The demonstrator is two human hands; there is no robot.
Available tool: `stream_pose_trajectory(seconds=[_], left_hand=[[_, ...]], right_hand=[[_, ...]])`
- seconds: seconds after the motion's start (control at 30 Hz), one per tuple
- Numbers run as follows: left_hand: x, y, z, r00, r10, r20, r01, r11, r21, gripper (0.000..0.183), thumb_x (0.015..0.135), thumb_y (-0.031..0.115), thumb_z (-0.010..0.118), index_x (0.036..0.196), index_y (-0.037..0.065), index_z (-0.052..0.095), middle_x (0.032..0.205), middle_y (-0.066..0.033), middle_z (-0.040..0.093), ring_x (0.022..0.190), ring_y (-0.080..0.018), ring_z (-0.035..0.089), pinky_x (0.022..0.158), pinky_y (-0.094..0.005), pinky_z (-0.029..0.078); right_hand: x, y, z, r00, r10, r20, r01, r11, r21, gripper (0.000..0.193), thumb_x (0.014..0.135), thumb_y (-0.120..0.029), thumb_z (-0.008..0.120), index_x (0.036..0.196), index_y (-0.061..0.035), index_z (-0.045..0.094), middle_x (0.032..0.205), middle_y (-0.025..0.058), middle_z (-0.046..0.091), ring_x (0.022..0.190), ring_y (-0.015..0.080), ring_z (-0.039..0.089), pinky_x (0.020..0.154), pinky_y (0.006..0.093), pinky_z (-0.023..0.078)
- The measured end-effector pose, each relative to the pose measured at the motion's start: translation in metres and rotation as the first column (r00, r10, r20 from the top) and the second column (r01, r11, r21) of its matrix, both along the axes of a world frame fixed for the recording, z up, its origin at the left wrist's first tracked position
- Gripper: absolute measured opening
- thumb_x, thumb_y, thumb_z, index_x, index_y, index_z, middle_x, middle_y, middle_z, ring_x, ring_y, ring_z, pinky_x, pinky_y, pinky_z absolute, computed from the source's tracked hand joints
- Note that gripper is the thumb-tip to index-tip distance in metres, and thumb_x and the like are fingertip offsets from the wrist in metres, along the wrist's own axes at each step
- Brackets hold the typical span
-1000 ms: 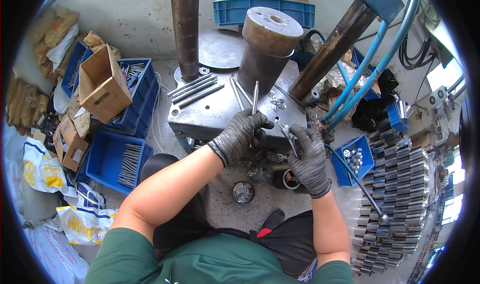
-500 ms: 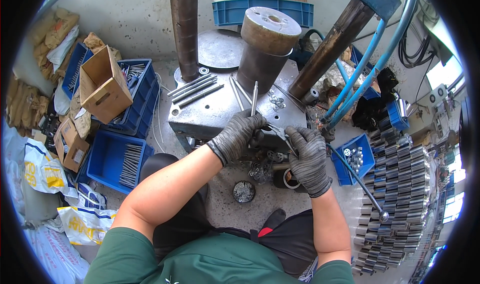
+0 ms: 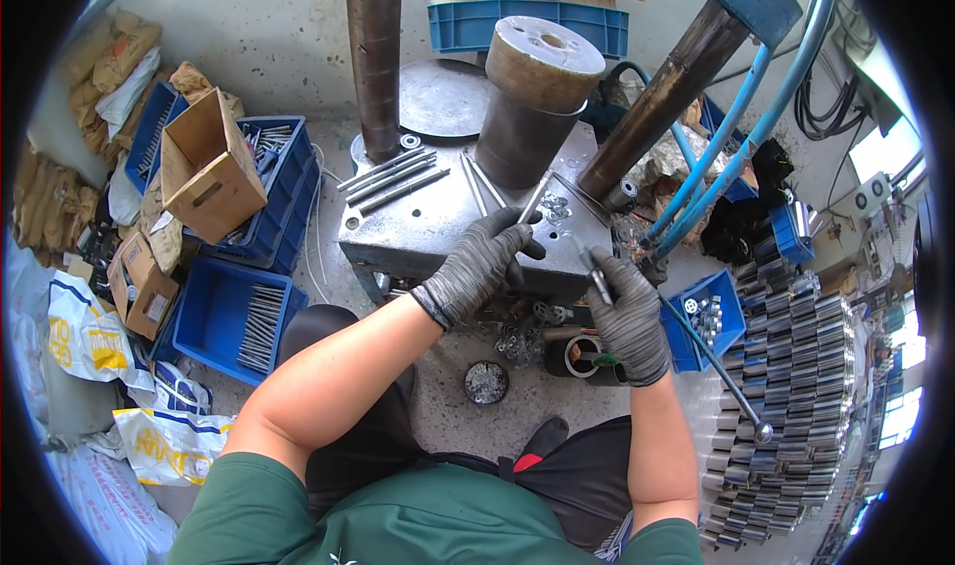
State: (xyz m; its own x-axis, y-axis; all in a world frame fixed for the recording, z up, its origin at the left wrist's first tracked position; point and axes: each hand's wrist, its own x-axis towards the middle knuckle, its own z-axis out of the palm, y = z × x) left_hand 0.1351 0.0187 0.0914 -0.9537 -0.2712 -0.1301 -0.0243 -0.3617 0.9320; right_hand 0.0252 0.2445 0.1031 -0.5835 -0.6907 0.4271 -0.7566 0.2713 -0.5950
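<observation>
Gripped in my gloved left hand (image 3: 484, 257) is a thin metal rod (image 3: 535, 197), tilted up and to the right over the metal press table (image 3: 398, 237). My gloved right hand (image 3: 629, 316) is closed around small pliers (image 3: 598, 279), apart from the rod; their jaw end is blurred. Beyond my hands, a cluster of small shiny rings (image 3: 554, 207) lies on the table. Several similar rods (image 3: 393, 182) lie side by side at its left, and two more (image 3: 475, 182) lie near the thick cylinder (image 3: 530, 117).
Steel columns (image 3: 375, 68) rise from the table. Blue bins (image 3: 224, 316) of rods and an open cardboard box (image 3: 211, 167) stand at left. At right are a blue bin of metal parts (image 3: 708, 316), a long-handled wrench (image 3: 726, 376) and stacked metal cylinders (image 3: 786, 396). A round tin (image 3: 486, 382) sits below.
The pliers have moved right, away from the rod, with my right hand. My left hand has tipped the rod from nearly upright toward the right.
</observation>
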Motion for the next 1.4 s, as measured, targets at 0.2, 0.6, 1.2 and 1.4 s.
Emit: stream_pose_trajectory(seconds=[0.2, 0.6, 1.2, 1.4], left_hand=[[-0.001, -0.002, -0.008, 0.999, 0.006, 0.036, 0.011, 0.889, -0.457, 0.034, 0.105, 0.013, 0.056, 0.137, 0.003, 0.063, 0.101, -0.0066, 0.072, 0.079, -0.0094, 0.064, 0.074, -0.0240, 0.055], [0.003, -0.006, 0.000, 0.983, -0.064, -0.175, -0.118, 0.512, -0.851, 0.032, 0.093, -0.001, 0.066, 0.124, 0.004, 0.072, 0.114, -0.0128, 0.071, 0.107, -0.0192, 0.067, 0.095, -0.0358, 0.055], [0.004, -0.002, -0.008, 0.920, -0.391, 0.029, 0.383, 0.913, 0.138, 0.036, 0.101, 0.023, 0.068, 0.128, -0.001, 0.065, 0.089, -0.0079, 0.073, 0.067, -0.0107, 0.067, 0.055, -0.0215, 0.052], [0.005, -0.003, -0.008, 0.914, -0.404, -0.028, 0.401, 0.894, 0.198, 0.035, 0.101, 0.023, 0.068, 0.127, 0.000, 0.065, 0.085, -0.0071, 0.073, 0.057, -0.0078, 0.062, 0.047, -0.0193, 0.045]], right_hand=[[-0.008, 0.008, 0.008, 0.909, -0.086, 0.407, 0.114, 0.993, -0.045, 0.048, 0.089, 0.000, 0.072, 0.136, -0.0002, 0.065, 0.099, 0.0031, 0.068, 0.089, 0.0098, 0.063, 0.084, 0.0277, 0.054], [-0.018, 0.031, 0.037, 0.927, -0.045, 0.372, -0.049, 0.970, 0.240, 0.048, 0.085, -0.007, 0.075, 0.133, -0.0022, 0.069, 0.104, 0.0146, 0.076, 0.092, 0.0175, 0.070, 0.089, 0.0337, 0.056], [-0.002, 0.022, 0.040, 0.909, 0.128, 0.398, -0.260, 0.918, 0.300, 0.052, 0.081, -0.007, 0.081, 0.131, 0.0005, 0.069, 0.116, 0.0161, 0.076, 0.102, 0.0179, 0.073, 0.092, 0.0347, 0.058], [-0.004, 0.024, 0.035, 0.907, 0.138, 0.398, -0.258, 0.929, 0.266, 0.049, 0.083, -0.006, 0.080, 0.130, 0.0005, 0.069, 0.113, 0.0148, 0.077, 0.100, 0.0167, 0.072, 0.090, 0.0339, 0.058]])
